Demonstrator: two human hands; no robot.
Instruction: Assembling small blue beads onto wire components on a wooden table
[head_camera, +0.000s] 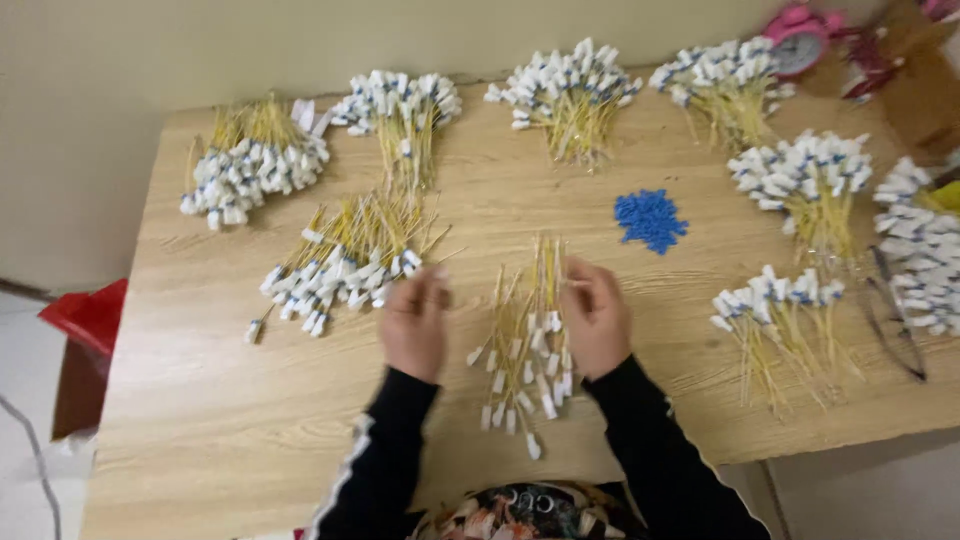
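A loose bundle of thin yellow cables with white end connectors (527, 345) lies on the wooden table (220, 420) between my hands. My left hand (415, 322) rests on the table just left of it, its fingertips near the pile of finished cables with white-and-blue ends (340, 262). My right hand (596, 315) sits at the bundle's right edge, fingers curled at the yellow strands; what it pinches is blurred. A small heap of blue caps (650, 218) lies beyond my right hand.
Several more bundles of yellow cables with white-and-blue ends ring the table: back left (250, 165), back centre (565, 90), right (805, 175), near right (775, 310). A pink clock (798, 40) stands at the back right. A red bag (90, 315) sits beside the table's left edge.
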